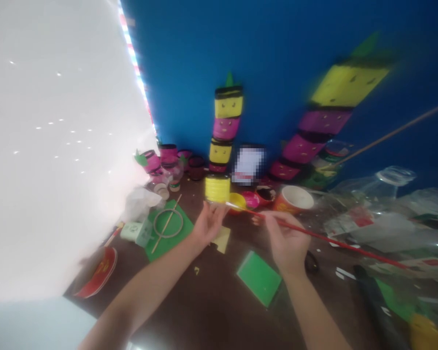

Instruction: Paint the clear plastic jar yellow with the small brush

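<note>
My left hand (210, 222) has its fingers closed at the lower end of a yellow ridged can (217, 188) and holds it up over the dark table. A long red-handled paintbrush (328, 237) is gripped in my right hand (285, 240). Its pale bristle end reaches the lower right edge of the can; contact is not clear. Just behind the bristles stand a small yellow paint pot (237, 202) and a pink one (251, 199). A green pad or packet (260, 278) lies on the table between my forearms.
Stacked yellow and pink painted containers with faces (224, 127) rise against the blue wall. A larger stack (302, 146) leans at right. On the left are a green sheet (175, 228) with a ring and stick, and a red tub (98, 272). Clear plastic bottles (394, 182) crowd the right side.
</note>
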{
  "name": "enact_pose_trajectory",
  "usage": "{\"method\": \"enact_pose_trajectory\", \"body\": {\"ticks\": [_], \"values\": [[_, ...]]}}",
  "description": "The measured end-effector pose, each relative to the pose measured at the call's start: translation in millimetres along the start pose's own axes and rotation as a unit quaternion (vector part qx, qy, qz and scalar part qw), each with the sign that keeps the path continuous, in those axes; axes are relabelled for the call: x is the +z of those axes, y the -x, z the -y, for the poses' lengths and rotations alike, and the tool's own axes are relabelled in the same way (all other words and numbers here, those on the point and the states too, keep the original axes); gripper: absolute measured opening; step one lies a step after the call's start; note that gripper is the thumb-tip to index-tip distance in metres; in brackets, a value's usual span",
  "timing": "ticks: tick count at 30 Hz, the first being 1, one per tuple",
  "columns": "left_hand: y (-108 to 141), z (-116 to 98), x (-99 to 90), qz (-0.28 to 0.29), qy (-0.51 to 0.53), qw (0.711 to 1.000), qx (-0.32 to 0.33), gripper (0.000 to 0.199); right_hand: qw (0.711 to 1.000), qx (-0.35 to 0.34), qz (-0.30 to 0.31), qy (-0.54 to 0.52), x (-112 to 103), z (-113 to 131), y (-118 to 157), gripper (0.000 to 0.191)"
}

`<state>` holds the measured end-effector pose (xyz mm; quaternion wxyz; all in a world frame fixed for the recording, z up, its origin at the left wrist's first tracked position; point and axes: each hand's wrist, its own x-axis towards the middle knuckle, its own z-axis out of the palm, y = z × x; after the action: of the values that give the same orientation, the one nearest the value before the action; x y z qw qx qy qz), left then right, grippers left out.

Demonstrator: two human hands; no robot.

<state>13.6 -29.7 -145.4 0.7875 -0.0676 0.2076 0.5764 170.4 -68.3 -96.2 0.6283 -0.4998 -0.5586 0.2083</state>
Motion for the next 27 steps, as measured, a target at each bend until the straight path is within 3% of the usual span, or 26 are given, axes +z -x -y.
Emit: {"method": "enact_pose_trajectory", "body": {"ticks": [6, 12, 18, 22, 27], "values": [[0.1, -0.3, 1.3, -0.002, 0.0, 1.0, -0.001, 0.043, 1.0, -0.013, -0.022, -0.016, -4.4, -3.1, -1.5, 0.011], [-0.7, 0.6, -0.2, -0.001, -0.001, 1.0, 0.004, 0.04, 1.0, -0.006, 0.016, -0.021, -1.0, 0.4, 2.4, 0.013], [1.1, -1.2, 1.3, -0.01, 0.007, 1.0, -0.012, 0.044, 0.999, -0.024, -0.028, -0.005, -4.5, -2.0, 0.6, 0.012], [0.0, -0.8, 0.1, -0.027, 0.006, 1.0, -0.013, 0.043, 0.999, -0.032, -0.004, 0.011, -2.8, 1.2, 1.6, 0.013], [0.3, -1.2, -1.4, 0.017, 0.005, 1.0, -0.02, 0.049, 0.999, -0.032, -0.025, 0.024, -4.7, 0.4, 0.2, 0.012]]}}
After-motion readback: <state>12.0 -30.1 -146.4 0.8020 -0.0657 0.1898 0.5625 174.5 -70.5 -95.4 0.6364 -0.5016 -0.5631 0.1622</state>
